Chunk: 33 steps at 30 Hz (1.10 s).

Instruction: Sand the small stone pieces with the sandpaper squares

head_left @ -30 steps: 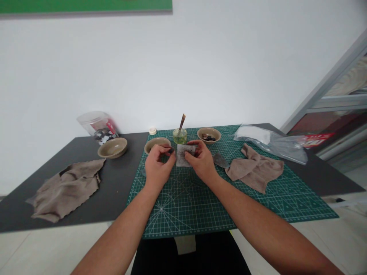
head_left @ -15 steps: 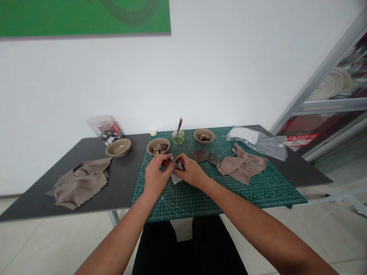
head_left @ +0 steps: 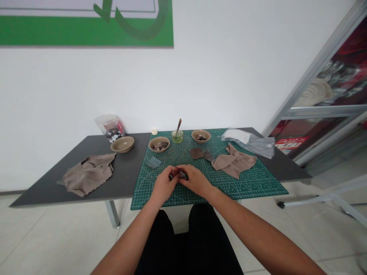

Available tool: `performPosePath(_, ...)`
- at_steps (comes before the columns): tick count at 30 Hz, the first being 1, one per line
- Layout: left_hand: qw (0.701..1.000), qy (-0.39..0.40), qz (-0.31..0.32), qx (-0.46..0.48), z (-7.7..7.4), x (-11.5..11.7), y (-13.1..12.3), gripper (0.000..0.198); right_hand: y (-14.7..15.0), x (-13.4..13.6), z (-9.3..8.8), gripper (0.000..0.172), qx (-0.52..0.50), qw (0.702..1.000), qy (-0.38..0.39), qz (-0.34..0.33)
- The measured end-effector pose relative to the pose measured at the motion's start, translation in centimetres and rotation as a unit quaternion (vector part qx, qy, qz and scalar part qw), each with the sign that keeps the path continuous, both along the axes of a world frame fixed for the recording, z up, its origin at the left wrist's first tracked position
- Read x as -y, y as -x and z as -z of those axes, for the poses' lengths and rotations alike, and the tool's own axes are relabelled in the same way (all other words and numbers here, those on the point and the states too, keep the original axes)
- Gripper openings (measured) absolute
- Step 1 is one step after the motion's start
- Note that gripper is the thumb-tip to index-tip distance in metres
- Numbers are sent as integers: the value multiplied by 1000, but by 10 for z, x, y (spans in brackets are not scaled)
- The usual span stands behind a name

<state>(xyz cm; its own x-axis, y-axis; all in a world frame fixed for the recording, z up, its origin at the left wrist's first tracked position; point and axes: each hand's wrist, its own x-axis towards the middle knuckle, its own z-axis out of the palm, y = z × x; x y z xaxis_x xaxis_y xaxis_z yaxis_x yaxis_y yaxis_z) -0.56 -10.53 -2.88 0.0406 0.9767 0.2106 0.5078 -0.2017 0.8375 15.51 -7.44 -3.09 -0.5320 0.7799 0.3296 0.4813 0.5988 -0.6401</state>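
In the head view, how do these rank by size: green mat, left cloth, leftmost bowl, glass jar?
Largest to smallest, as they look:
1. green mat
2. left cloth
3. leftmost bowl
4. glass jar

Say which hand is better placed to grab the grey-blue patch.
Left, probably: the left hand and right hand both pinch a small dark piece, but the grey-blue patch lies on the left.

small dark piece, pinched between both hands, over green mat
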Motion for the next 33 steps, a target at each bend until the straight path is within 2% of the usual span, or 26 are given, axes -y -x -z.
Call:
performPosePath(2,1000,16,2,-4,1,-1,-1,5,0,1,5,35,-16,999,36,28)
performPosePath(4,998,0,1,-57,2,0,0,5,1,1,9,27,-9,998,38,51)
performPosePath(8,975,-87,22,-205,6,5,2,14,0,-1,9,13,35,998,2,48)
performPosePath(12,957,-94,26,-274,7,10,3,18,-4,-3,10,11,38,997,-42,59)
performPosePath(17,956,-78,18,-283,6,11,2,22,-5,-3,11,11,57,995,-35,80)
performPosePath(22,965,-55,-4,-257,6,10,4,25,-3,-5,7,8,78,996,-44,22)
performPosePath(27,967,-47,-1,-250,7,10,5,26,-1,-8,5,7,77,995,-49,48)
performPosePath(31,967,-49,2,-250,8,10,3,33,-2,-7,4,8,79,996,-50,6)
performPosePath(33,967,-50,-1,-249,8,10,3,35,-1,-9,5,8,81,996,-46,9)
